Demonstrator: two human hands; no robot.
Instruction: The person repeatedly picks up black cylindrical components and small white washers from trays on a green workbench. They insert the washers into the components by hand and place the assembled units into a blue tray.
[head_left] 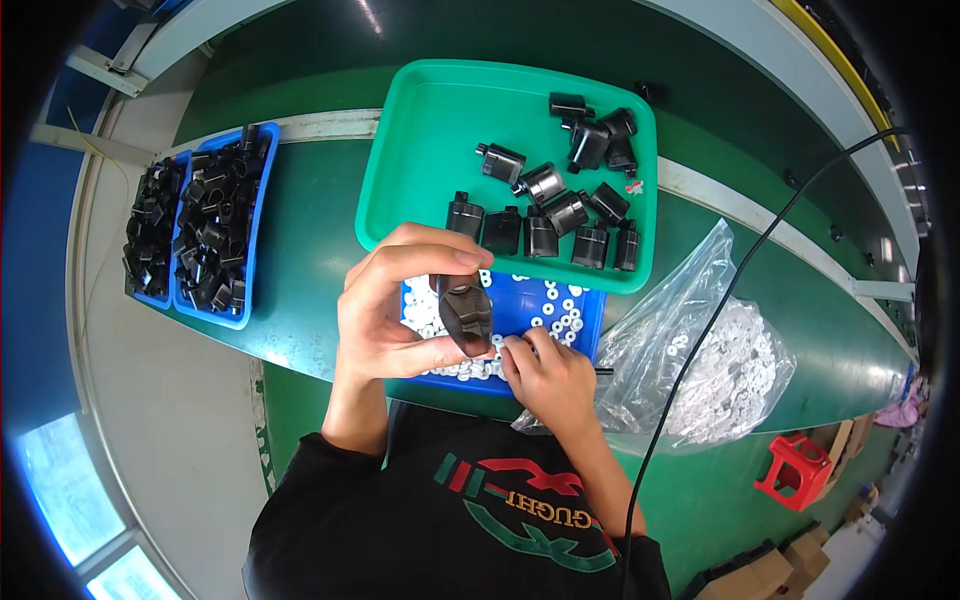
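Observation:
My left hand [385,310] is closed around a dark, see-through hollow plastic cup [466,315], its thumb below and fingers above, with the open end facing me. My right hand [552,380] is just right of the cup, over the near edge of a blue tray [512,312]. Its fingers are curled and pressed together, and what they pinch is hidden. A thin dark rod end [604,372] sticks out beside that hand. Small white ring-shaped pieces [480,369] lie scattered in the blue tray, partly covered by my hands.
Behind it, a green tray [420,130] carries several black cylindrical parts [541,182]. A clear bag of white rings [735,370] lies to the right, with a black cable [720,310] across it. Blue bins [243,318] of black parts stand left. A red stool [797,472] is on the floor.

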